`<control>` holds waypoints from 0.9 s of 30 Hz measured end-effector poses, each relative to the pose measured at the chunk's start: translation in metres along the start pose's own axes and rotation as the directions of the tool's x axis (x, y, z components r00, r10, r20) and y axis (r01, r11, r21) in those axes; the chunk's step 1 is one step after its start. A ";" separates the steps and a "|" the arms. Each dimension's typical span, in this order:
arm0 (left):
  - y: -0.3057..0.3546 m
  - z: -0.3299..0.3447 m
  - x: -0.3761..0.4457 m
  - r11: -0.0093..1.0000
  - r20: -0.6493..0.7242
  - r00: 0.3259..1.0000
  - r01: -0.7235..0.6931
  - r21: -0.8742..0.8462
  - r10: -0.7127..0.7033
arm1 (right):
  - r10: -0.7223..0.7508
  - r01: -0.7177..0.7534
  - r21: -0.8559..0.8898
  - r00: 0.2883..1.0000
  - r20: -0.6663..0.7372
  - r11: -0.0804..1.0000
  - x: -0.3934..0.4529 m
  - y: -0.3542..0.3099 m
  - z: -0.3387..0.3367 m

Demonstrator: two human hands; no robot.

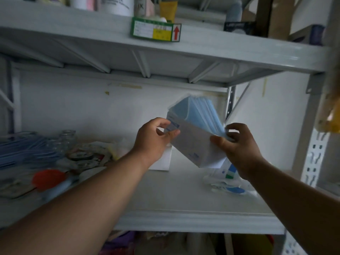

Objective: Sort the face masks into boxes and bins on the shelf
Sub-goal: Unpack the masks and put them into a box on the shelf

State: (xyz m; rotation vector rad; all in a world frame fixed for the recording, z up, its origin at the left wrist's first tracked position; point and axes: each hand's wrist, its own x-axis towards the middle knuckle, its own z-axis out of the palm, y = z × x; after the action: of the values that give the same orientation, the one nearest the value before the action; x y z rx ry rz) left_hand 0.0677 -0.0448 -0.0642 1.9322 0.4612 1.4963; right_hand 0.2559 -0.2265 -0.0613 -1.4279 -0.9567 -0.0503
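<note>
Both hands hold a white mask box (193,142) tilted above the middle shelf (184,216). The left hand (152,138) pinches its upper left corner; the right hand (237,144) grips its right edge, fingers curled against the blue face masks (198,113) fanning out of the open top (the stack is blurred). Below the right hand lies a packet (228,183). Left of the grip sits a heap of blue masks (24,150).

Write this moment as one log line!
left hand: holds mask box | right hand: pinches blue masks | box: tilted above shelf
</note>
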 end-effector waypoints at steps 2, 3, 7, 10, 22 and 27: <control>0.007 -0.013 -0.003 1.000 0.000 1.000 0.009 0.026 -0.009 | -0.007 0.004 0.037 0.997 0.070 0.999 -0.008 -0.008 -0.002; 0.009 -0.021 -0.004 0.999 0.003 1.000 0.007 0.042 -0.007 | -0.007 0.002 0.048 0.995 0.103 0.999 -0.012 -0.012 -0.002; 0.006 -0.061 -0.009 0.993 0.051 0.998 0.036 0.110 -0.042 | -0.028 -0.006 0.139 0.971 0.238 0.990 -0.024 -0.024 -0.001; 0.003 -0.097 -0.017 0.979 0.146 0.972 0.172 0.106 -0.186 | -0.037 -0.058 0.247 0.931 0.363 0.967 -0.031 -0.025 0.002; -0.049 -0.118 -0.073 0.964 0.280 0.925 0.267 -0.004 -0.255 | -0.002 -0.065 0.101 0.834 0.552 0.993 -0.046 0.009 0.043; -0.054 -0.102 -0.082 0.984 0.162 0.970 0.179 0.011 -0.179 | 0.011 0.027 -0.067 0.854 0.519 0.997 -0.050 0.018 0.052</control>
State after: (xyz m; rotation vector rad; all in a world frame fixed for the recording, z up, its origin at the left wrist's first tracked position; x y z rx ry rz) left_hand -0.0469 -0.0288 -0.1451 1.9362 0.5435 1.2138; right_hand 0.2072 -0.2044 -0.1126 -1.5365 -1.4161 0.3172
